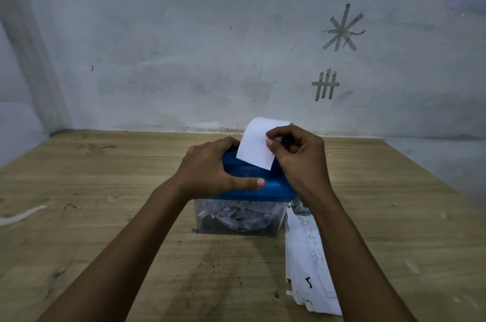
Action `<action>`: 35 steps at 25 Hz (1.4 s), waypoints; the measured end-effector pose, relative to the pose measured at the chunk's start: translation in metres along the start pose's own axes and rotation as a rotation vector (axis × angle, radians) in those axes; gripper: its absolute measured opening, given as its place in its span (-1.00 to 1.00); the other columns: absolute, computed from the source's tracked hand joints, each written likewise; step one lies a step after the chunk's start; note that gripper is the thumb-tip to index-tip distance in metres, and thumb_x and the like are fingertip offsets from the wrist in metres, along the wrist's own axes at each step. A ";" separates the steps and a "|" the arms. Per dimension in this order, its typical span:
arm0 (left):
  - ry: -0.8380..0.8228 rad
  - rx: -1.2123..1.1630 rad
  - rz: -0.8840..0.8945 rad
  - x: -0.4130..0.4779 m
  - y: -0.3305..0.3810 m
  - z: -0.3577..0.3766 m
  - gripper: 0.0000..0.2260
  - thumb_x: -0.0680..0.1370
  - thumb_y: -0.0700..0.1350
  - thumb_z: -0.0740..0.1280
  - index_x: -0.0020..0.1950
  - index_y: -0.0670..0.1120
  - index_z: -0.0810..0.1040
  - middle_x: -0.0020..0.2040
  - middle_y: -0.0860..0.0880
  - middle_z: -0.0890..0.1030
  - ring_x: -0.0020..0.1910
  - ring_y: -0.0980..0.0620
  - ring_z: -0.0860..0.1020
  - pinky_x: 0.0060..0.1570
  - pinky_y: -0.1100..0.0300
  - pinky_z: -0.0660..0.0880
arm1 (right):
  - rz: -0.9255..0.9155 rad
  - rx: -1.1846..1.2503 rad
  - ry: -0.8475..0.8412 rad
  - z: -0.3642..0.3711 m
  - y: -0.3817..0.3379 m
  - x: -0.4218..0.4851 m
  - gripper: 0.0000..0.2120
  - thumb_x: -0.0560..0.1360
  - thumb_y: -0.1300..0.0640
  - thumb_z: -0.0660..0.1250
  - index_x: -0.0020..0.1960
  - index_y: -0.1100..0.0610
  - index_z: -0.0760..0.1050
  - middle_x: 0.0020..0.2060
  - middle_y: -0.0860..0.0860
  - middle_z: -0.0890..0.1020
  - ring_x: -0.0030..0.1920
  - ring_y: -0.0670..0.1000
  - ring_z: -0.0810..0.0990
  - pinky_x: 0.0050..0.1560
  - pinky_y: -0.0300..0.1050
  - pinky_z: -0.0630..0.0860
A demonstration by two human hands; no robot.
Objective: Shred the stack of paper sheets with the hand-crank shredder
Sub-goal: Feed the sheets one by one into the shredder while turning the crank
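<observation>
Sheet (256, 146) sits at shredder (265, 186) slot, pinched by right hand (297, 161); left hand (210, 171) grips its blue top. Feeding step; next needs 1 hand on crank, not visible atm.

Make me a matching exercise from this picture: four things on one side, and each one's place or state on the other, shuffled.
Things:
1. upright white paper sheet
2. blue plastic shredder top
3. clear plastic shredder bin
4. stack of written-on paper sheets

States:
A. lies flat on the wooden table
B. pinched by the right hand
C. gripped by the left hand
D. holds paper shreds

Pairs: 1-B, 2-C, 3-D, 4-A
</observation>
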State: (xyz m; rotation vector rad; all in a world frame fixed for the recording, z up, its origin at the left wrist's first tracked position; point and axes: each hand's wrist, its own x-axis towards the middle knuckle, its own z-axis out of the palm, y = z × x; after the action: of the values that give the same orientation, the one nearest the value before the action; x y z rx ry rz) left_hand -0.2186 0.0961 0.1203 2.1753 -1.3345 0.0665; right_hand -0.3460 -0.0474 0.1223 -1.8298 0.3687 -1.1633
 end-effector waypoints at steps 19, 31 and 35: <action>0.083 -0.336 -0.041 0.004 -0.015 0.007 -0.63 0.59 0.09 0.34 0.37 0.02 0.51 0.25 0.05 0.62 0.18 0.01 0.57 0.25 -0.08 0.53 | -0.012 0.062 -0.167 0.010 -0.006 0.005 -0.81 0.44 0.33 0.51 -0.10 0.07 0.62 -0.17 -0.05 0.70 -0.10 -0.12 0.68 -0.01 -0.31 0.59; 0.099 -0.381 -0.138 0.000 -0.011 0.004 -0.47 0.42 0.13 0.35 0.35 -0.05 0.58 0.18 0.01 0.67 0.13 -0.02 0.61 0.22 -0.09 0.55 | 0.483 -0.383 -0.141 -0.025 0.008 -0.054 -0.34 0.36 -0.55 0.17 0.01 0.03 0.51 -0.17 0.01 0.67 -0.13 -0.02 0.66 -0.17 -0.11 0.55; 0.096 -0.364 -0.149 -0.002 -0.007 0.002 -0.50 0.41 0.14 0.35 0.30 -0.03 0.59 0.14 0.02 0.67 0.10 -0.01 0.61 0.19 -0.09 0.56 | 0.436 -0.456 -0.107 -0.025 0.002 -0.055 -0.36 0.41 -0.54 0.14 0.17 -0.04 0.27 -0.18 0.04 0.64 -0.17 0.03 0.67 -0.14 -0.04 0.59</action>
State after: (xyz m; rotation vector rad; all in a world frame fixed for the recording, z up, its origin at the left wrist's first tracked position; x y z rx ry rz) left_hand -0.2146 0.0991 0.1147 1.9277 -1.0363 -0.1197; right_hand -0.3948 -0.0259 0.0932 -2.0442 0.9791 -0.7106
